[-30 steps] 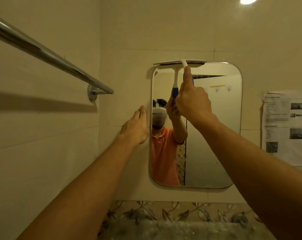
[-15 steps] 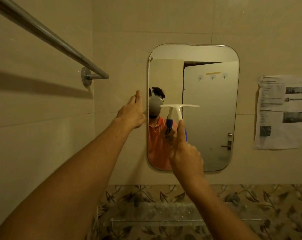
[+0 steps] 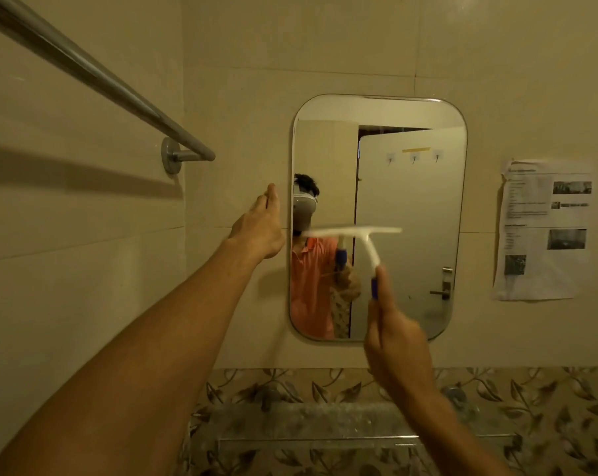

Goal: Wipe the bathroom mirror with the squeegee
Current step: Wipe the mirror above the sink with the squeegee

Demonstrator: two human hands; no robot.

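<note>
Here the right hand (image 3: 395, 341) grips the squeegee (image 3: 362, 238) by its blue handle, blade level across the mirror (image 3: 410, 201); the left hand (image 3: 258, 228), fingers straight, presses the wall beside the mirror's left edge.

Wall notice (image 3: 544, 231) — print illegible

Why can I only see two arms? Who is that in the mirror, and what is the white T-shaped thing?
The camera sits on the person's head, so you see what they see: their own two arms reaching out. The person in the mirror is the same one, reflected. The left hand rests with straight fingers on the wall beside the mirror. The right hand grips the blue handle of a white squeegee, a wiper for glass, held across the mirror's middle; it looks blurry. Nearby are a metal towel rail, a printed paper on the wall and a glass shelf below.
</note>
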